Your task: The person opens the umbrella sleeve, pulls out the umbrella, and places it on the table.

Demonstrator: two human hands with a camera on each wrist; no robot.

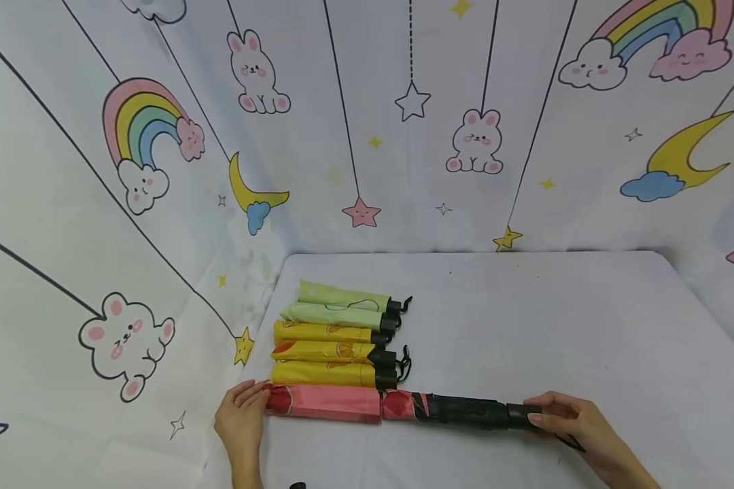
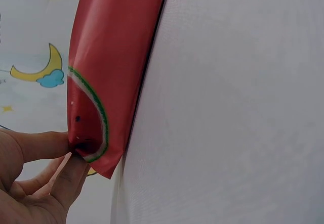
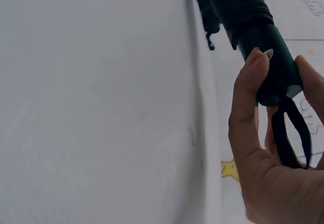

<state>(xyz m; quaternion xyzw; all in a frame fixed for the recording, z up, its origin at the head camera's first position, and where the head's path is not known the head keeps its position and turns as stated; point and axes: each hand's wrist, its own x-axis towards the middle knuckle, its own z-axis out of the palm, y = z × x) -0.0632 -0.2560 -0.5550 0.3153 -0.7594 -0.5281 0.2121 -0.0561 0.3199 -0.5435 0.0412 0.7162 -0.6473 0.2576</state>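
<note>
A folding umbrella (image 1: pixel 471 411) lies lengthwise near the table's front, partly inside a pink watermelon-print sleeve (image 1: pixel 336 403). Red fabric and a black section show between the sleeve's mouth and the handle. My left hand (image 1: pixel 242 414) pinches the sleeve's closed left end, with thumb and fingers on the watermelon print (image 2: pixel 88 118) in the left wrist view. At the other end, my right hand (image 1: pixel 565 424) grips the black umbrella handle (image 3: pixel 273 62) between thumb and fingers. A black wrist strap (image 3: pixel 291 133) hangs from that handle beside the palm.
Just behind the pink sleeve lie several sleeved umbrellas side by side: yellow ones (image 1: pixel 324 374) nearer, light green ones (image 1: pixel 336 315) farther back, their black handles pointing right. A small black object (image 1: pixel 298 485) shows at the bottom edge. Printed cloth (image 1: pixel 404 224) stands behind the white table (image 1: pixel 556 319).
</note>
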